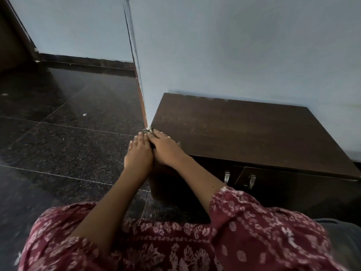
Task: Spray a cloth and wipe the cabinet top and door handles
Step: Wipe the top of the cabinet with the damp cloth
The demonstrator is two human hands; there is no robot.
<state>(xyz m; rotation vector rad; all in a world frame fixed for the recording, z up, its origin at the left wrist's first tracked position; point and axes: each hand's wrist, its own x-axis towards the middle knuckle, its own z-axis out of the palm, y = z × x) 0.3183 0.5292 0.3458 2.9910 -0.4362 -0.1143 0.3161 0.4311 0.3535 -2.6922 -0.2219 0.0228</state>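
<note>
Looking down at a low dark wood cabinet [244, 133] that's sitting flush against a pale blue wall [234, 45] in the right half of the frame, with its left side tucking up to a wall corner running up the middle. The open room is all lying to the left. A dark speckled stone floor [68, 133] with thin tile joints is stretching off to the upper left.

The cabinet top's front edge is slanting down toward the lower right. Two small metal door handles [227, 177] are hanging just under it, side by side, where the doors are meeting.

Both hands are meeting at the near left corner of the top. The right hand [166, 147] is lying over that corner, fingers stretching fairly flat and pressing on a cloth [147, 131], so its grip is looking apart rather than clenched. Only a small crumpled greyish bit of cloth is peeking out past the fingertips, right beside the wall edge. The left hand [138, 151] is touching the right one and reaching toward the same cloth. I can't tell if its grip is pinching the cloth or just resting there.

Both bare forearms are coming out of maroon sleeves [244, 212] with a white floral print. The cabinet top is looking matte, with faint wood grain showing.
</note>
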